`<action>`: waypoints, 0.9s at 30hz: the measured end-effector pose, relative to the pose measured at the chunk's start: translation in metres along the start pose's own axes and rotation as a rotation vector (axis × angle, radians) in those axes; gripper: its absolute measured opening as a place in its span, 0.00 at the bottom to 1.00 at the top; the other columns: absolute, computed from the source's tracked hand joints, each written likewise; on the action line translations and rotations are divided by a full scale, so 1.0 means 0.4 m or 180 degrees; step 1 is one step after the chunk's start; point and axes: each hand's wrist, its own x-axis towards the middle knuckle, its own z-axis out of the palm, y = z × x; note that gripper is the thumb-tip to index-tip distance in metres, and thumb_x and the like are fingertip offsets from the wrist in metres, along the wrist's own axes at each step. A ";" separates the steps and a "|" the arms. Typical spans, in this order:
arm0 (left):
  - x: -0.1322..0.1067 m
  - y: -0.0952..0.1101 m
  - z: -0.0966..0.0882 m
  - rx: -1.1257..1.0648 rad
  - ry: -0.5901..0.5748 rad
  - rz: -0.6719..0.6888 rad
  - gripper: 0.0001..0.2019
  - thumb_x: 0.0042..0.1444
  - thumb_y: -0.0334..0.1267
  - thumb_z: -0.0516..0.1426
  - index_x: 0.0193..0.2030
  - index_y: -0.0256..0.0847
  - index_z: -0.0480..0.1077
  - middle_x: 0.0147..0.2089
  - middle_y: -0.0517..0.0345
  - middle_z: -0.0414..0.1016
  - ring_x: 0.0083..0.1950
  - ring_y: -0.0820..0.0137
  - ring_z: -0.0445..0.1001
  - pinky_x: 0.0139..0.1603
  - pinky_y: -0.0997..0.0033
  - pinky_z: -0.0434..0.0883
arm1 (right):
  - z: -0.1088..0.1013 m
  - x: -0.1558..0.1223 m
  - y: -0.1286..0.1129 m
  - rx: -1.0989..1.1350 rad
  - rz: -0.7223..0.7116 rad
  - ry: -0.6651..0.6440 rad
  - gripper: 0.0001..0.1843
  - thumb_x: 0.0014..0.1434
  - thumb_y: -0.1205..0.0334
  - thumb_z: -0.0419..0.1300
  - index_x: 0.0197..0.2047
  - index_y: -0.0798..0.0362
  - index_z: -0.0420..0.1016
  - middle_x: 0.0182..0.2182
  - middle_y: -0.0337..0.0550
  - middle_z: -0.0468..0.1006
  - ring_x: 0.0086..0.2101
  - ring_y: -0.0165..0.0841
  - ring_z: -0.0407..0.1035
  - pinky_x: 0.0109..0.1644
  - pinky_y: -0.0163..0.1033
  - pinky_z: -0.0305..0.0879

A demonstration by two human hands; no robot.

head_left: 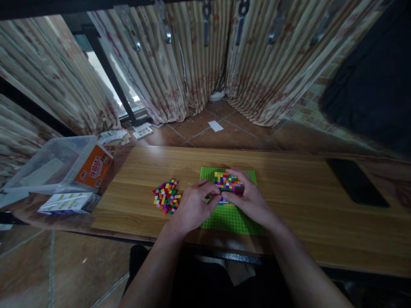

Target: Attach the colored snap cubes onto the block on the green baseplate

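Note:
On the wooden tabletop lies a green studded baseplate [231,220], carrying a block built of many coloured toy bricks [228,181]. My left hand [195,205] is at the block's front left, its thumb and forefinger pinched together; whatever is between them is too small to make out, perhaps a reddish brick. Around the right side of the block curves my right hand [247,196], fingers behind it and thumb at its front, near the left fingertips. Part of the block is hidden by both hands. Left of my left hand is a loose pile of small coloured bricks [167,196].
A dark flat tablet-like slab [358,182] lies at the table's right. At the left end stand a clear plastic bin [61,164] with an orange label and a white carton [69,202]. Striped curtains [180,64] hang beyond the table [141,171].

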 end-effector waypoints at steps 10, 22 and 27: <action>-0.006 -0.006 -0.001 -0.0180 0.0023 -0.0117 0.03 0.57 0.29 0.58 0.36 0.39 0.72 0.34 0.59 0.75 0.35 0.72 0.74 0.38 0.73 0.67 | 0.006 0.002 0.000 0.0054 0.0172 0.0035 0.31 0.48 0.51 0.68 0.56 0.43 0.70 0.58 0.46 0.67 0.59 0.45 0.62 0.64 0.55 0.57; -0.008 -0.008 0.003 -0.0307 0.0016 -0.0237 0.06 0.55 0.26 0.56 0.37 0.40 0.70 0.34 0.60 0.74 0.37 0.72 0.73 0.40 0.72 0.68 | 0.007 0.002 -0.010 0.0255 0.0405 0.0019 0.32 0.46 0.52 0.70 0.55 0.44 0.71 0.56 0.46 0.69 0.57 0.46 0.64 0.62 0.56 0.58; -0.006 -0.004 0.004 -0.0364 0.0077 -0.0252 0.05 0.55 0.27 0.56 0.36 0.39 0.69 0.33 0.60 0.73 0.36 0.72 0.72 0.39 0.73 0.68 | 0.011 0.002 -0.011 0.0355 0.0471 0.0019 0.33 0.46 0.52 0.70 0.56 0.43 0.70 0.58 0.46 0.67 0.58 0.47 0.63 0.62 0.56 0.58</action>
